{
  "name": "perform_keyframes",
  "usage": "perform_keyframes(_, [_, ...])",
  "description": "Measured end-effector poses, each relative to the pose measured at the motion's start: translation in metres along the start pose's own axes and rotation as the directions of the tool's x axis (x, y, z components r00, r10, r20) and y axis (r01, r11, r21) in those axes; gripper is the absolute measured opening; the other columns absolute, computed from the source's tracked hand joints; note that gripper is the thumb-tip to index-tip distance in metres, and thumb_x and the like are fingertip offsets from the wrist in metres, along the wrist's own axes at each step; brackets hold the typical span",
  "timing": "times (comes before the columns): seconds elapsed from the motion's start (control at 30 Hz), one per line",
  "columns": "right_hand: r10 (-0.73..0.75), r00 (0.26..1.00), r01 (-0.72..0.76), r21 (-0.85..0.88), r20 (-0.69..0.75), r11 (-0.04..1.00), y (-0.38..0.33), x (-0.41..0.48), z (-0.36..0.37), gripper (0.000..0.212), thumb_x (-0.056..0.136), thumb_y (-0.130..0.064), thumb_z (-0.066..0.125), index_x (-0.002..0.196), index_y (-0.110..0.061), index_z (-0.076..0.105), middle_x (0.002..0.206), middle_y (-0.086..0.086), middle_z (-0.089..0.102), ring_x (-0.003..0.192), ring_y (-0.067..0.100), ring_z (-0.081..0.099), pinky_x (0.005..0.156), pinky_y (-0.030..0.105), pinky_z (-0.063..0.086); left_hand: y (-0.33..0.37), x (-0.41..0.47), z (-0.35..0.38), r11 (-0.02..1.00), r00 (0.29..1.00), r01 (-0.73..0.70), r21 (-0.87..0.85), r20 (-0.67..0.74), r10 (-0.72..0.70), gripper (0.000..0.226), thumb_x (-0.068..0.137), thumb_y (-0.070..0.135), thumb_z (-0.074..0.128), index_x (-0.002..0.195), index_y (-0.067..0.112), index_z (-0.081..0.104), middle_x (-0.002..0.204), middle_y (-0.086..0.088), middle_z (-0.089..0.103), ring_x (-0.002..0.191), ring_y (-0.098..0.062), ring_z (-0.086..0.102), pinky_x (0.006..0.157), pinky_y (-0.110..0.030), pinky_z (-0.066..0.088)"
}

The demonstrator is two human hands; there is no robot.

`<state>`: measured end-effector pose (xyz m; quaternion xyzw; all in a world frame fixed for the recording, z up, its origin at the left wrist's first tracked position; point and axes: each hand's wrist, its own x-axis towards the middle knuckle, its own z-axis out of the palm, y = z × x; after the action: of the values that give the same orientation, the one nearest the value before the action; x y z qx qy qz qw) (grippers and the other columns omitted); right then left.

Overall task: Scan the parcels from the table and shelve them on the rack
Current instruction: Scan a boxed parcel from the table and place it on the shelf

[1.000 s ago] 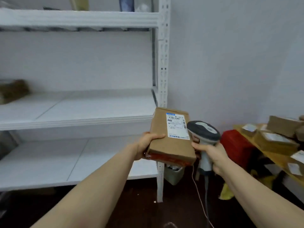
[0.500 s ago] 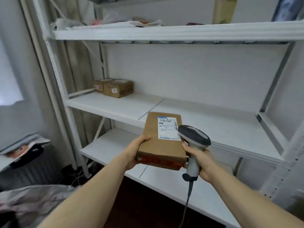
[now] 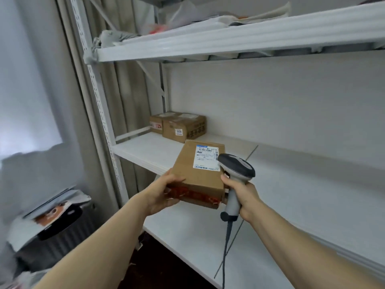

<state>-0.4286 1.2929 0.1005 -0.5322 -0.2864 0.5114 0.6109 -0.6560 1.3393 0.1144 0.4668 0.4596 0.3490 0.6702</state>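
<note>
My left hand (image 3: 161, 193) grips the near left corner of a flat brown cardboard parcel (image 3: 192, 178) with a white shipping label on top and red tape along its front edge. The parcel is held in the air in front of the white rack's middle shelf (image 3: 150, 150). My right hand (image 3: 242, 192) grips the handle of a grey barcode scanner (image 3: 236, 166), whose head sits by the parcel's right edge; its cable hangs down. Two brown boxes (image 3: 183, 126) stand at the back left of the middle shelf.
The rack's upper shelf (image 3: 229, 41) carries bags and papers. A lower shelf (image 3: 198, 236) runs below my hands. The rack's perforated left post (image 3: 100, 113) stands beside a curtain. A dark bin (image 3: 52, 232) with papers on top sits on the floor at left.
The view has swung left along the rack, away from the table with parcels. The parcel and scanner have come closer to the middle shelf near the two stored boxes. Both grips are unchanged.
</note>
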Motion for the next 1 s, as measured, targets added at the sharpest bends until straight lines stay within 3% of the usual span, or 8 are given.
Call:
perform_keyframes(0.17, [0.021,0.999,-0.021,-0.010,0.043,1.000,0.011,0.061,0.063,0.030,0.073,-0.012,0.082,0.100,-0.008,0.069,0.090,0.011,0.075,0.081,0.025,0.072,0.063,0.031,0.059,0.017,0.047,-0.054,0.998,0.998,-0.033,-0.059,-0.059,0.030,0.044,0.055,0.033,0.075,0.099,0.039,0.069,0.110,-0.008,0.052,0.097,-0.023,0.056,0.081,-0.034,0.051])
perform_keyframes(0.3, [0.060,0.996,-0.057,-0.055,0.061,0.997,0.019,0.103,0.117,0.033,0.072,-0.012,0.083,0.101,-0.008,0.068,0.094,0.011,0.074,0.089,0.029,0.071,0.076,0.038,0.059,0.028,0.087,-0.105,0.991,0.993,-0.070,-0.115,-0.103,0.059,0.044,0.065,0.027,0.074,0.108,0.031,0.068,0.113,-0.011,0.052,0.103,-0.027,0.056,0.090,-0.043,0.053])
perform_keyframes(0.47, [0.101,0.992,-0.091,-0.131,0.070,0.987,0.030,0.161,0.198,0.032,0.071,-0.008,0.082,0.099,-0.004,0.067,0.092,0.015,0.073,0.083,0.028,0.071,0.061,0.032,0.059,0.048,0.143,-0.180,0.987,0.980,-0.080,-0.138,-0.193,0.052,0.025,0.079,0.021,0.068,0.103,0.028,0.064,0.106,-0.012,0.053,0.099,-0.028,0.058,0.061,-0.033,0.058])
perform_keyframes(0.73, [0.161,0.986,-0.152,-0.148,0.050,0.977,0.049,0.243,0.339,0.034,0.073,-0.013,0.083,0.101,-0.008,0.065,0.092,0.013,0.072,0.073,0.023,0.069,0.045,0.022,0.051,0.097,0.233,-0.309,0.985,0.971,-0.057,-0.162,-0.239,0.017,0.029,0.089,0.021,0.062,0.118,0.020,0.057,0.093,-0.011,0.063,0.074,-0.022,0.069,0.057,-0.032,0.058])
perform_keyframes(0.8, [0.146,0.988,-0.138,-0.153,0.040,0.979,0.051,0.261,0.367,0.035,0.072,-0.016,0.084,0.101,-0.008,0.066,0.090,0.012,0.073,0.071,0.023,0.071,0.051,0.027,0.056,0.111,0.260,-0.331,0.994,0.943,-0.105,-0.028,-0.321,0.091,0.044,0.094,0.026,0.058,0.137,0.028,0.045,0.115,-0.011,0.060,0.090,-0.024,0.065,0.072,-0.038,0.059])
perform_keyframes(0.87, [0.129,0.992,-0.125,-0.153,0.015,0.980,0.054,0.277,0.387,0.036,0.071,-0.015,0.084,0.102,-0.008,0.067,0.092,0.012,0.074,0.075,0.025,0.072,0.065,0.036,0.061,0.120,0.284,-0.344,0.920,0.885,-0.063,0.386,-0.404,0.230,0.059,0.097,0.037,0.052,0.149,0.038,0.024,0.149,-0.014,0.029,0.124,-0.034,0.046,0.104,-0.047,0.043])
perform_keyframes(0.93, [0.141,0.990,-0.140,-0.123,-0.001,0.982,0.057,0.289,0.400,0.037,0.071,-0.013,0.084,0.104,-0.007,0.068,0.096,0.013,0.074,0.085,0.029,0.072,0.079,0.043,0.059,0.124,0.301,-0.346,0.646,0.875,-0.034,0.763,-0.290,0.389,0.066,0.094,0.050,0.048,0.150,0.043,0.012,0.157,-0.012,-0.009,0.144,-0.037,0.005,0.118,-0.048,0.016])
perform_keyframes(1.0, [0.148,0.989,-0.149,-0.094,-0.010,0.984,0.058,0.300,0.408,0.036,0.071,-0.010,0.083,0.105,-0.007,0.069,0.097,0.014,0.074,0.089,0.030,0.071,0.082,0.044,0.058,0.127,0.313,-0.343,0.434,0.916,-0.108,0.895,-0.080,0.393,0.073,0.087,0.061,0.047,0.150,0.042,0.015,0.157,-0.006,-0.019,0.143,-0.033,-0.018,0.118,-0.051,0.003])
